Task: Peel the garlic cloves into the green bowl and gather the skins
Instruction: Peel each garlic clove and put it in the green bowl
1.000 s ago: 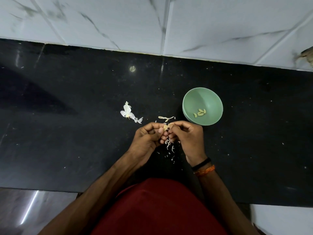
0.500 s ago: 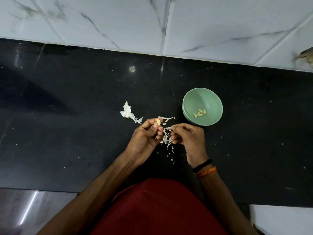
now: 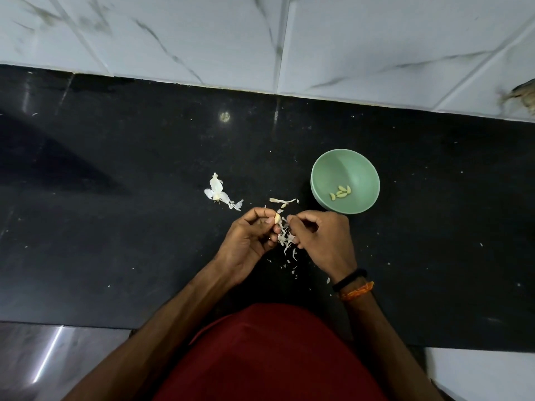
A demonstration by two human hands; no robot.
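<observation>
My left hand (image 3: 248, 238) pinches a pale garlic clove (image 3: 277, 218) between thumb and fingertips over the black counter. My right hand (image 3: 322, 238) is just to its right, fingers curled, its fingertips close to the clove; whether it pinches a bit of skin I cannot tell. Loose garlic skins (image 3: 286, 238) lie in a small heap between and below both hands. The green bowl (image 3: 327, 169) stands to the upper right of my right hand and holds several peeled cloves (image 3: 341, 193).
A larger white husk piece (image 3: 217, 193) lies on the black counter (image 3: 115, 227) to the left of the hands. A curled strip of skin (image 3: 282, 201) lies just beyond them. A white tiled wall (image 3: 260, 39) runs behind the counter.
The hands were joined on the clove, then parted: my left hand kept the clove and my right hand drew slightly away. More skin bits lie between them.
</observation>
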